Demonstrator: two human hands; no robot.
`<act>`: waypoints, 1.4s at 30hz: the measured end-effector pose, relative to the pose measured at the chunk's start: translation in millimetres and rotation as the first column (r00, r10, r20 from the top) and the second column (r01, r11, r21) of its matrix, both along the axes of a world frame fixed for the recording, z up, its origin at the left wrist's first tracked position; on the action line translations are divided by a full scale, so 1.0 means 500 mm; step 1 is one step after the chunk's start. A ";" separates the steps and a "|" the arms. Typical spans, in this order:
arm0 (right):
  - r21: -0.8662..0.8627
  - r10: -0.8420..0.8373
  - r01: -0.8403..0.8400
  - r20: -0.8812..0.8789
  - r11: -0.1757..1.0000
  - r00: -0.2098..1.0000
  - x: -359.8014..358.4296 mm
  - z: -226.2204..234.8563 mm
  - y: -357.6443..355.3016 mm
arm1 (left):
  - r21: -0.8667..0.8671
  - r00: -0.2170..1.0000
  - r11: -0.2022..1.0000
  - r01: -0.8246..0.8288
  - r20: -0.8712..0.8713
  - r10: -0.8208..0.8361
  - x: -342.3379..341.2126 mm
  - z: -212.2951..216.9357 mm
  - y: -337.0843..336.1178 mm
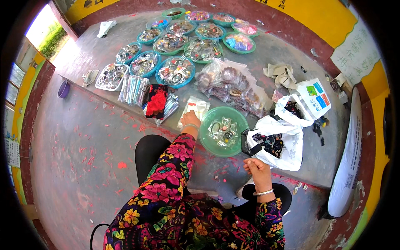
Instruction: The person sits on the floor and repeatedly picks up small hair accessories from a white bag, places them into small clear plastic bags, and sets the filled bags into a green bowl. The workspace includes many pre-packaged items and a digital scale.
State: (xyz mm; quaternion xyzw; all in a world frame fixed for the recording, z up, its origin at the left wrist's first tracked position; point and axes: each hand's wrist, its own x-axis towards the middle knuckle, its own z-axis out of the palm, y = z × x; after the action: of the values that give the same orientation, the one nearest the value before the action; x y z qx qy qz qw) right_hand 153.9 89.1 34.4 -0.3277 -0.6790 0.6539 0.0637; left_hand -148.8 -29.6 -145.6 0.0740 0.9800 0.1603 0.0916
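My left hand (191, 121) reaches forward onto a stack of small clear plastic bags (201, 106), its fingers bent and closed at the near-left edge of the top bag. To the right of the stack stands a green plastic basin (205, 139) holding several small clear packets with bracelets and beads. My right hand (257, 170) is raised in front of a white bag (293, 160) filled with dark small items. Its fingers are curled together against the thumb; whatever is between them, if anything, is too small to make out.
Basins of packaged trinkets (176, 73) crowd the raised floor ahead. A white tray (100, 81), pen packs (134, 89), a black-and-red pouch (156, 101) and bagged beads (233, 85) lie nearer. A second white bag (314, 100) stands right. The platform edge (104, 99) drops toward me.
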 end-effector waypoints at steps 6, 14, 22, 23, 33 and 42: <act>-0.007 0.012 -0.012 0.003 1.000 1.000 0.000 -0.004 -0.004 | -0.020 0.998 0.998 -0.060 0.034 0.060 -0.005 0.003 0.004; 0.009 0.035 -0.035 0.006 0.999 0.999 0.002 -0.014 -0.005 | -0.011 0.993 0.994 -0.106 0.052 0.107 -0.021 -0.013 0.011; -0.001 0.064 -0.064 0.025 0.998 0.998 0.002 -0.010 -0.010 | 0.658 0.929 0.672 -0.340 0.125 0.348 -0.044 0.008 0.029; 0.013 0.060 -0.061 0.025 0.998 0.998 0.003 -0.008 -0.009 | 0.712 0.940 0.637 -0.296 0.098 0.327 -0.039 0.025 0.037; 0.043 -0.278 0.289 -0.169 0.956 0.946 0.008 -0.017 0.035 | 0.901 0.742 0.185 -0.393 0.429 -0.515 0.292 0.318 0.044; -0.053 -0.225 0.219 -0.290 0.974 0.930 0.024 -0.025 0.001 | 0.902 0.603 0.361 -0.236 0.427 -0.674 0.440 0.338 -0.063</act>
State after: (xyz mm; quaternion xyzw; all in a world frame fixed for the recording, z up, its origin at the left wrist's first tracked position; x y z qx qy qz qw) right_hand 165.7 89.4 21.7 -0.3022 -0.6140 0.6905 0.2342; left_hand 71.2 -61.3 23.3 0.1862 0.5600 0.6641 0.4591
